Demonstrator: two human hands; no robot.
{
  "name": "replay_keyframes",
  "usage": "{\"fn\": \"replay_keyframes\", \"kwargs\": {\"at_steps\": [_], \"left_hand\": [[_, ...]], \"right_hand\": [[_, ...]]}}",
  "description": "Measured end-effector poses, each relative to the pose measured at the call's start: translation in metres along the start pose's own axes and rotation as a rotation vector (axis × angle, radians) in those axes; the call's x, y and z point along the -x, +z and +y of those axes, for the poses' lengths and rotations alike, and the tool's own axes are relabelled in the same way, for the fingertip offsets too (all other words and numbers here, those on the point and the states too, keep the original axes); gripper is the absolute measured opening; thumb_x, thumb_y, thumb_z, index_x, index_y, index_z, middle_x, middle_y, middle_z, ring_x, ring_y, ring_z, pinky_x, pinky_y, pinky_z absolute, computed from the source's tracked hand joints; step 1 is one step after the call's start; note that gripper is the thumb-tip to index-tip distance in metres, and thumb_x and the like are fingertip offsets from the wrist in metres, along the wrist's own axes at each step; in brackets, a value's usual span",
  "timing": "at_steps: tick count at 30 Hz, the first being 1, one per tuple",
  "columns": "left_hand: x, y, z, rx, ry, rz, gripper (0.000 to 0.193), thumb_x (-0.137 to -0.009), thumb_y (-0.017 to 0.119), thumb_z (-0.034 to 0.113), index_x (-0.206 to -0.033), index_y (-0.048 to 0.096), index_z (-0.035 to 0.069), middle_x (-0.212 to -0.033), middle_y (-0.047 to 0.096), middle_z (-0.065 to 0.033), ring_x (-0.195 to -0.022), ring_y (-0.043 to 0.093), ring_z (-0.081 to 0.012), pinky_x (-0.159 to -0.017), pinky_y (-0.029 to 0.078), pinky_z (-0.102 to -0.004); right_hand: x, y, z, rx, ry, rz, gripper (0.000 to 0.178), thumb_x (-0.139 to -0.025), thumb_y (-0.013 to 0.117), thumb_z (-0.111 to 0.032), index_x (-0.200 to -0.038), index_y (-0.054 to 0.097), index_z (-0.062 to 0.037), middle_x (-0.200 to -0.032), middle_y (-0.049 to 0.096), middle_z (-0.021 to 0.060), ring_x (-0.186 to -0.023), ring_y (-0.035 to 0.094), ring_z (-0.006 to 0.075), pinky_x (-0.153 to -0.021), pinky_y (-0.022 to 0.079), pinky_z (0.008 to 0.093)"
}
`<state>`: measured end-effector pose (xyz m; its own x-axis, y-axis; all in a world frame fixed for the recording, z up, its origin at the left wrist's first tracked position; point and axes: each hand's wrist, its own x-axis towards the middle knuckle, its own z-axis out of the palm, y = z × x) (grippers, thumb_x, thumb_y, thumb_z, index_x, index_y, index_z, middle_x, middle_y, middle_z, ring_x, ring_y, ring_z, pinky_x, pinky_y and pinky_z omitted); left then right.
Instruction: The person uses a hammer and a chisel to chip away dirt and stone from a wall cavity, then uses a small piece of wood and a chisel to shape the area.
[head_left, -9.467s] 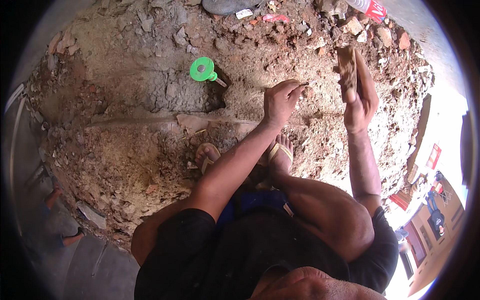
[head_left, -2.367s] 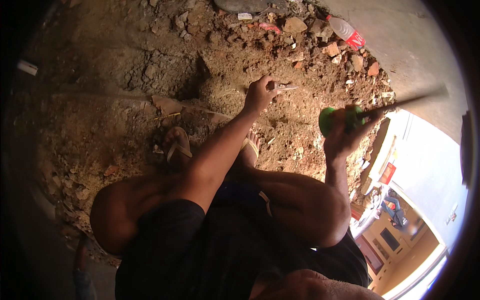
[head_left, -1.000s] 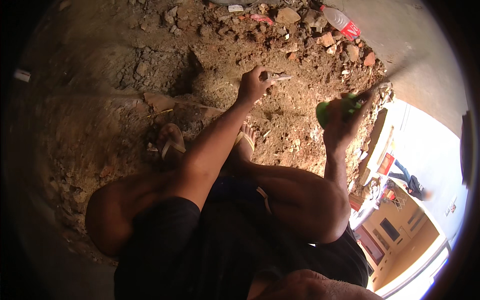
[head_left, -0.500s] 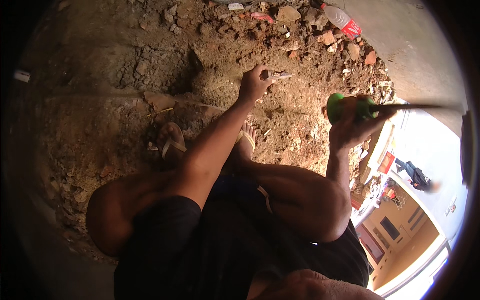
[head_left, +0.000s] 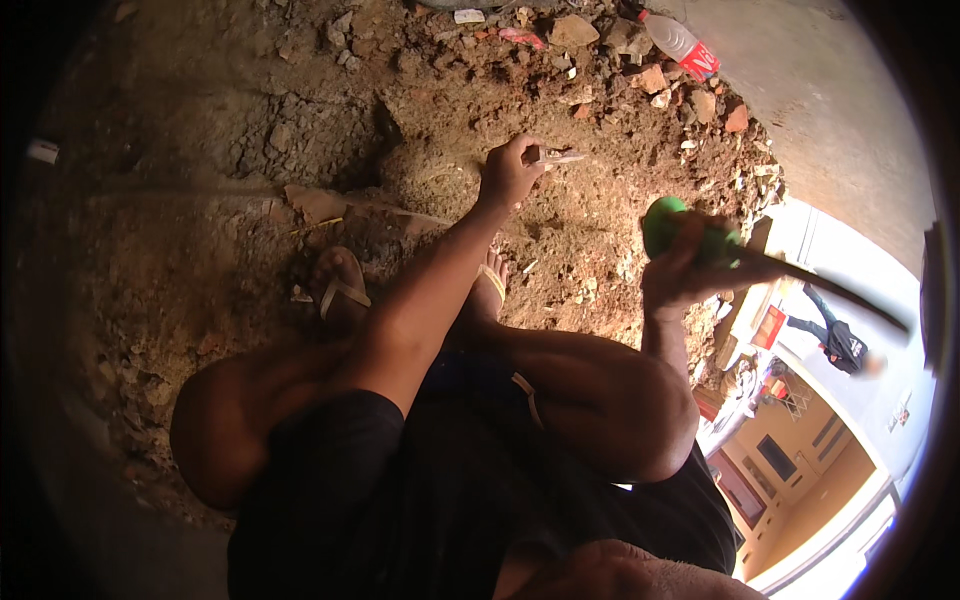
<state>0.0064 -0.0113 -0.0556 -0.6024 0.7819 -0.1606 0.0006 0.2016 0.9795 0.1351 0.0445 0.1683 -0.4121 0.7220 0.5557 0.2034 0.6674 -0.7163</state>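
My left hand (head_left: 510, 176) is closed in a pinch on a thin, pale, flat piece (head_left: 560, 156) with a pointed end, low over the brown rubble-strewn soil (head_left: 590, 230). What it is made of does not show. To the right, my right hand (head_left: 680, 275) wraps around the rounded green handle (head_left: 664, 222) of a tool. From the far side of that hand a long, dark, narrow shaft or blade (head_left: 850, 290) sticks out, slanting down to the right and slightly blurred. The tool is raised, apart from the pale piece.
Broken bricks (head_left: 650, 78) and stones lie along the far edge, beside a clear plastic bottle (head_left: 680, 45) with a red label. My sandalled feet (head_left: 340, 285) rest on the soil. Another person (head_left: 845, 345) is at the far right, near a building (head_left: 790, 460).
My right hand has shifted slightly left and down, and the tool's dark shaft has tilted from nearly level to sloping downward. My left hand has barely moved and keeps its pinch.
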Motion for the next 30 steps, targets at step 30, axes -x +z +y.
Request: {"fn": "replay_keyframes", "kwargs": {"at_steps": [30], "left_hand": [[-0.003,0.009,0.011,0.08,-0.062,-0.052,0.039,-0.075,0.083,0.016,-0.108,0.065,0.003,-0.085,0.069,-0.0079,-0.077,0.067,-0.0161,-0.069,0.054,-0.03]], "right_hand": [[0.023,-0.023,0.034,0.406,-0.033,-0.197,0.058,-0.094,0.049,0.001,-0.147,0.029,-0.0099,-0.101,0.058,0.0111,-0.076,0.055,0.0164,-0.067,0.05,0.0323]]}}
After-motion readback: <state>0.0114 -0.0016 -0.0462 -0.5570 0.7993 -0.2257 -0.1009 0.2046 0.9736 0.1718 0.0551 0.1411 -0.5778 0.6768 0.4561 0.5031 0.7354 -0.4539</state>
